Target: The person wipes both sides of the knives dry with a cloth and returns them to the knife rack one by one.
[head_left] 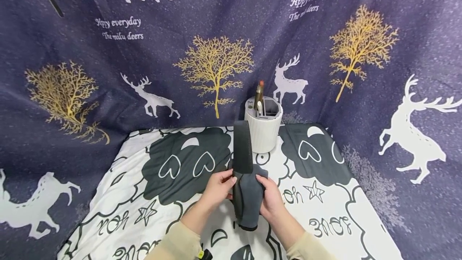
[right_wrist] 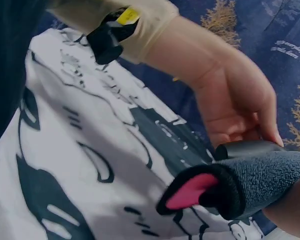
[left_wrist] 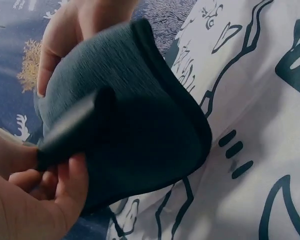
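A dark grey fabric wrap (head_left: 250,198) with black edging hangs between both hands over the printed cloth. Its pink lining shows in the right wrist view. A wide black strap (head_left: 242,147) stands up from its far end, overlapping the white holder in the head view. My left hand (head_left: 218,187) pinches the black part along the wrap's left side, thumb on top; in the left wrist view that part (left_wrist: 72,127) looks like a stiff roll. Gripping the right edge of the grey fabric is my right hand (head_left: 271,199), with some fingers hidden behind it.
A white ribbed pen holder (head_left: 265,133) with compartments stands beyond the wrap, holding a few slim items, one orange-tipped. A black and white patterned cloth (head_left: 321,204) covers the table. Dark blue printed curtains (head_left: 216,11) enclose the back and sides.
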Tool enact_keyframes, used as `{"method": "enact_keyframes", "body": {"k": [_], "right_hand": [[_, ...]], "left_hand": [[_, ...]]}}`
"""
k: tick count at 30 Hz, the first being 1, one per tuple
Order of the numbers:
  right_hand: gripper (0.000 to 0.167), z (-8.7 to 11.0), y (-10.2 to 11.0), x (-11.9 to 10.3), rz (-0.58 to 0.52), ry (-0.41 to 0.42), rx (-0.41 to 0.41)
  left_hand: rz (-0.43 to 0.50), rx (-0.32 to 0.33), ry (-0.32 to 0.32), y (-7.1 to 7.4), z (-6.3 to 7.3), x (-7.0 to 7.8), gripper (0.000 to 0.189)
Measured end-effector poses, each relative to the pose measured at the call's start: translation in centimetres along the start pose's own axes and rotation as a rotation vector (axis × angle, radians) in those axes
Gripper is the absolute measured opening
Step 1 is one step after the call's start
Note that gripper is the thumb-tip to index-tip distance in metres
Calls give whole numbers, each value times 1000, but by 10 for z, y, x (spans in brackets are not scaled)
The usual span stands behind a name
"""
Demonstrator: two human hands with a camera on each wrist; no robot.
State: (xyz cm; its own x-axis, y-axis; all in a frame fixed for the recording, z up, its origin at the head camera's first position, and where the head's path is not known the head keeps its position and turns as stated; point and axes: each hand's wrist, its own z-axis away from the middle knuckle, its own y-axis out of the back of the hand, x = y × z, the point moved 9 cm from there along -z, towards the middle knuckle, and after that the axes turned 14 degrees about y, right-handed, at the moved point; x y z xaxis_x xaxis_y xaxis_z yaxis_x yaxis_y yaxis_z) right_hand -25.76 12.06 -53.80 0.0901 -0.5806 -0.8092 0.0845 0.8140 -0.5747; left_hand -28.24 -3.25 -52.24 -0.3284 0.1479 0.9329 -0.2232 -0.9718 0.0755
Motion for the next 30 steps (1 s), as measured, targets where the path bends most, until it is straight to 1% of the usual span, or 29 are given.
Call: {"method": "enact_keyframes", "body": {"k": [3,6,9,11,13,16,18,20,22,24,26,27,29,30], "right_hand": [[45,1,-1,1,126,54,-10],[48,3,-5,-1,252,131,-22],[45,4,-11,-6,328,216,-11],[44,5,-17,-12,382,283,-8],[45,7,-23,-19,442,339,-6],[47,11,-34,-34,588,424,-36],[47,13,-42,-45,666,458,-64],[46,13,-47,-56,691,468,-84],[45,10,-48,-63,600,420,-80],[42,6,-46,-70,459,341,-55],[41,2,-42,-78,330,268,-33],[40,-1,-39,-82,289,236,-24],[38,-5,-35,-92,283,210,-36],[39,-8,-34,-99,302,229,-46]], "left_hand": [[-56,43,-19,1,2,1,50],[-89,80,-44,4,3,3,52],[-103,121,-72,6,2,5,52],[-103,136,-97,7,4,9,51],[-104,137,-122,8,5,14,51],[-106,110,-155,9,9,24,54],[-87,74,-154,10,10,29,56],[-12,-1,-122,11,8,31,57],[95,-91,-90,13,6,32,52],[213,-194,-63,15,3,34,50],[322,-295,-68,17,1,37,48],[372,-343,-77,18,1,39,46],[458,-415,-92,20,1,42,43],[503,-440,-96,21,1,43,39]]}}
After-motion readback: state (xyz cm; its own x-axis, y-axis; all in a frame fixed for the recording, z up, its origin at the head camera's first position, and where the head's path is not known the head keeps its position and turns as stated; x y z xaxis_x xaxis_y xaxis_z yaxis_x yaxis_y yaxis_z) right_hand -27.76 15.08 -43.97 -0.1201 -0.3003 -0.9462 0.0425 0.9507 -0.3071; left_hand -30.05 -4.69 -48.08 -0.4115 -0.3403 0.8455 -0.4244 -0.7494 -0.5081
